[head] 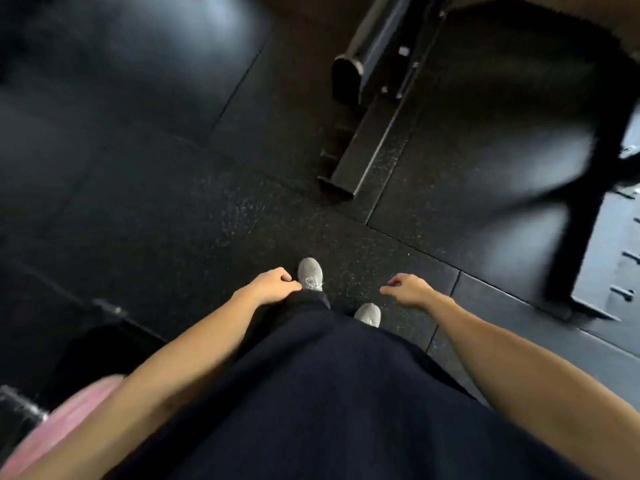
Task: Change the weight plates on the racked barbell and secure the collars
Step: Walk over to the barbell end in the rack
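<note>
Black rubber floor tiles (145, 188), speckled and joined at thin seams, are seen from above beneath a standing person. Two bare hands are counted, both hanging low and holding nothing. The left hand (273, 285) is loosely curled, its fingertips resting against the dark trouser leg (311, 303). The right hand (408, 289) is held apart from the body, fingers loosely bent and pointing inward. Two grey shoes are counted: one (310, 273) just beyond the left hand, the other (369, 314) between the two hands and nearer the body. Behind the left arm, a blurred pink shape (65, 420) is seen at the frame's lower corner; what it is cannot be told. Well beyond both hands, a black steel rack foot (360, 150) lies on the floor, with a dark rounded end (346, 79) above it, possibly the barbell sleeve. Beyond the right hand, a blurred black upright (581, 216) is seen.
</note>
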`<state>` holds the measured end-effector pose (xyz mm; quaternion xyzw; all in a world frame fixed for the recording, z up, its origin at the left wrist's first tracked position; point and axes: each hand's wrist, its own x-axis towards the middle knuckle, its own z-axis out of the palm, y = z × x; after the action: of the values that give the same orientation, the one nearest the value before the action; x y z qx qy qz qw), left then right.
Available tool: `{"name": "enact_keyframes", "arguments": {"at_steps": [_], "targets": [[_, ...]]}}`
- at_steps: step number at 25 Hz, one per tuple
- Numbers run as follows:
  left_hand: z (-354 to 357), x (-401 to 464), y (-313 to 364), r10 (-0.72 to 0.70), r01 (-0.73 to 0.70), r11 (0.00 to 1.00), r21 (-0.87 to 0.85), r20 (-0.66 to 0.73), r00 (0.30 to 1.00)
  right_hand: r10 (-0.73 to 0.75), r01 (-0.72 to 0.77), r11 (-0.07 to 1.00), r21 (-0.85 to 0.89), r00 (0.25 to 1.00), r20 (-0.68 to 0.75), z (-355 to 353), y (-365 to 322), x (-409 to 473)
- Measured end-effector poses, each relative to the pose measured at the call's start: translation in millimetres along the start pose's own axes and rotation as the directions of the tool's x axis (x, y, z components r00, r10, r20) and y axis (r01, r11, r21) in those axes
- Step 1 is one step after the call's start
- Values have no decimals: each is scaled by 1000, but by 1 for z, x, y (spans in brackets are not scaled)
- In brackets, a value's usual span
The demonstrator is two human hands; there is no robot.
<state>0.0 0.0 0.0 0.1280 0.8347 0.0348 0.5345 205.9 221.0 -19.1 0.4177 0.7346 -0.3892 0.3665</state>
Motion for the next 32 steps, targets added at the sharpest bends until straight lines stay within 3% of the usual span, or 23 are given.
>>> {"name": "enact_keyframes", "arguments": {"at_steps": [6,11,19,26,32], "targets": [[-7,-2,-88,-172,172,941,-293,25,985,-133,173,944,-282,979,155,-8,-102,32],[-69,27,-144,-129,138,891,-433,49,990,-153,227,891,-394,966,209,-6,-221,74],[-275,101,-241,-170,147,883,-446,-11,985,-223,264,882,-391,963,148,-24,-457,137],[-439,196,-245,-137,131,916,-380,10,990,-228,257,882,-395,966,121,-82,-608,238],[-622,272,-238,-229,178,894,-411,-77,970,-275,303,874,-381,953,127,-174,-769,329]]}}
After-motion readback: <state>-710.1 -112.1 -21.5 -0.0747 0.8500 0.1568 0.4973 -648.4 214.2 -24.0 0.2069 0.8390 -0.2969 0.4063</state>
